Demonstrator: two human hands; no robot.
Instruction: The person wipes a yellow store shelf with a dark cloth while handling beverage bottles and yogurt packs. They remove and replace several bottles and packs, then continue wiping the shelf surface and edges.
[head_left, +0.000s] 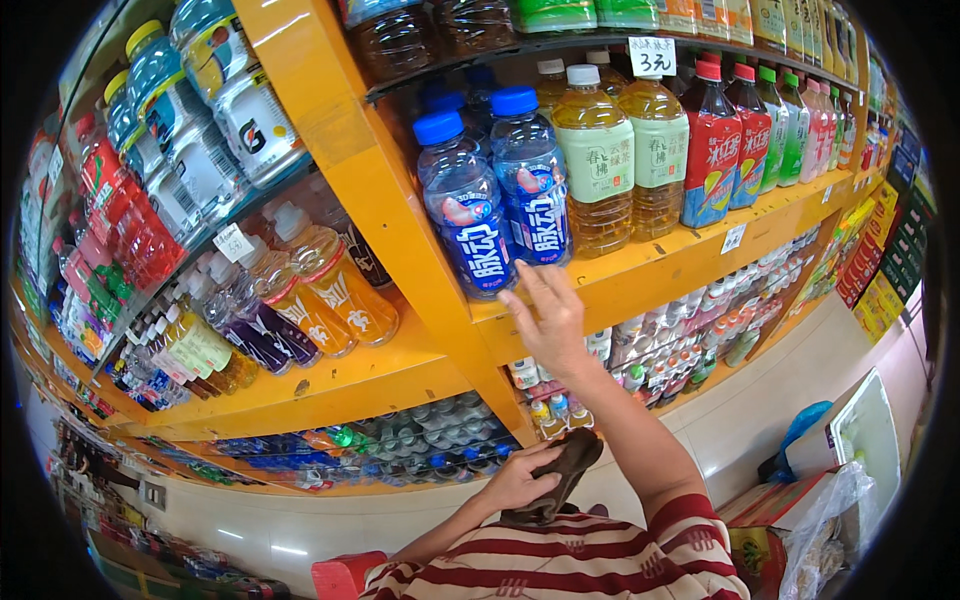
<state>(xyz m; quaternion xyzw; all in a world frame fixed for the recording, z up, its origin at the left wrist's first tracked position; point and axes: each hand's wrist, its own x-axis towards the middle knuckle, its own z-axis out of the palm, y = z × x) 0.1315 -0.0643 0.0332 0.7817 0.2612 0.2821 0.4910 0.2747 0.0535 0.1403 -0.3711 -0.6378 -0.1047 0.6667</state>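
Observation:
My right hand (551, 319) reaches up to the shelf edge, its fingertips at the base of two blue-capped plastic drink bottles; the nearer bottle (469, 217) stands at the left end of the yellow shelf (667, 259), the other bottle (532, 180) just right of it. Whether the fingers touch a bottle is not clear. Low in front of my striped shirt, my left hand (517, 480) is closed around a dark brown cloth (566, 472). Right of the blue-capped bottles stand green-labelled tea bottles (596, 161) and red-capped tea bottles (709, 150).
A yellow upright (345, 127) divides the shelving. Orange drink bottles (341, 292) stand on the left shelf, with packed bottles on the lower levels. On the floor are a red stool (345, 574), at the lower edge, and an open carton (780, 499) with plastic wrap at the right.

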